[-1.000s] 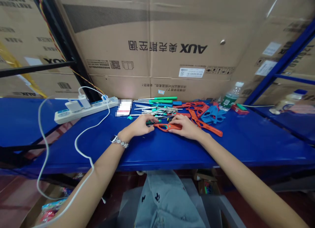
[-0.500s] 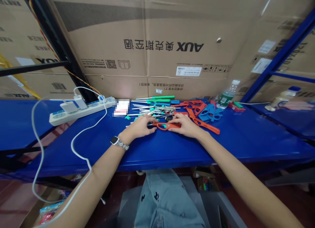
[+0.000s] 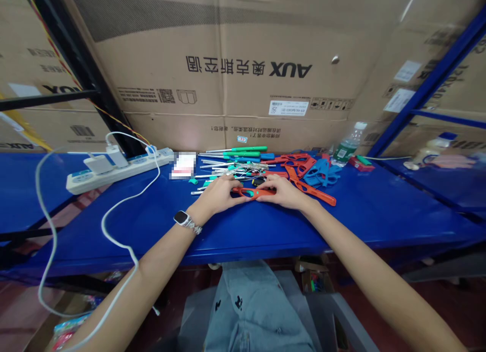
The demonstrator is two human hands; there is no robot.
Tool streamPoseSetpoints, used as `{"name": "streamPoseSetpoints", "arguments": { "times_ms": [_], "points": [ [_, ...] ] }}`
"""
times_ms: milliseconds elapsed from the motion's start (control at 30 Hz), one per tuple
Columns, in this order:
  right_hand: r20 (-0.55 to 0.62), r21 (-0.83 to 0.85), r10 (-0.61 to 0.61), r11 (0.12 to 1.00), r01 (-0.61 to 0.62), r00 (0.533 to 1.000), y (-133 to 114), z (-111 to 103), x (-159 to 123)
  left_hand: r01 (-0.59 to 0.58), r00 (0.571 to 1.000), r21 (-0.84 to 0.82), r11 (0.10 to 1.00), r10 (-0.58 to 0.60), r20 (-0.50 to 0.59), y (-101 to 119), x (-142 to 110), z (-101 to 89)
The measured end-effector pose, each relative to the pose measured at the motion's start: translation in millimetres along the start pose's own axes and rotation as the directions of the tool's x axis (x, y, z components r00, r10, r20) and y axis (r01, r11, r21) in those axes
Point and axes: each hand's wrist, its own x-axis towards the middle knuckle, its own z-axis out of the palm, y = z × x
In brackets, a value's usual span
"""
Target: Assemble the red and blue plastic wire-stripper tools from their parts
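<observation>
At the middle of the blue table (image 3: pixel 246 235), on the near side of the heap, holding an orange casing (image 3: pixel 259 192) lengthwise between left hand (image 3: pixel 219 195) and right hand (image 3: pixel 283 192). Left fingers and thumb closed around the looped end, right ones pinching the other end, with both thumbs on the near side. Hard to tell whether resting on the tabletop or lifted slightly. Inside the loop, a teal piece (image 3: pixel 249 192): possibly pushed askew by uneven squeezing, with the fit mostly hidden under the fingers. Possibly prone to twisting out of a fingertip-only hold. Just beyond the right fingertips, close to a black-and-yellow part (image 3: pixel 258 182), easily nudged by a stray knuckle. On the far side, crowded by green handles (image 3: pixel 248 153), apt to roll if bumped. To the right, near other orange casings (image 3: pixel 315 191), overlapping and liable to shift together. At the left, at risk of snagging the white cable (image 3: pixel 131 256), seen crossing the left forearm, and so of tugging the power strip (image 3: pixel 72 184).
</observation>
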Motion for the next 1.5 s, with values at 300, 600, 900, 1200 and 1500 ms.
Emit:
{"name": "streamPoseSetpoints", "arguments": {
  "times_ms": [300, 600, 900, 1200, 1500],
  "points": [
    [-0.041, 0.097, -0.009, 0.995, 0.013, 0.999, -0.2, -0.3, -4.6, 0.016, 0.998, 0.050, 0.999, -0.019, 0.057, 4.3, 0.7, -4.5],
    [-0.040, 0.079, 0.021, 0.997, -0.018, 0.999, -1.5, 0.7, -3.4, -0.024, 0.999, 0.077, 0.997, 0.020, 0.041, 8.3, 1.3, -2.1],
    [-0.037, 0.000, -0.014, 1.000, 0.014, 0.999, 1.4, 0.0, -9.2, -0.034, 0.996, -0.055, 0.998, 0.038, 0.086, 9.9, 8.3, 1.7],
    [0.032, -0.003, 0.035, 0.999, -0.035, 0.999, 1.7, -5.2, -3.2, 0.011, 0.993, -0.080, 0.997, -0.002, 0.118, 4.5, 15.3, 1.0],
    [0.297, -0.328, 0.232, 0.936, -0.130, 0.926, -44.0, -26.8, 18.2, 0.034, 0.996, -0.186, 0.982, -0.019, 0.083, -2.9, 10.2, 8.6]
  ]
}}
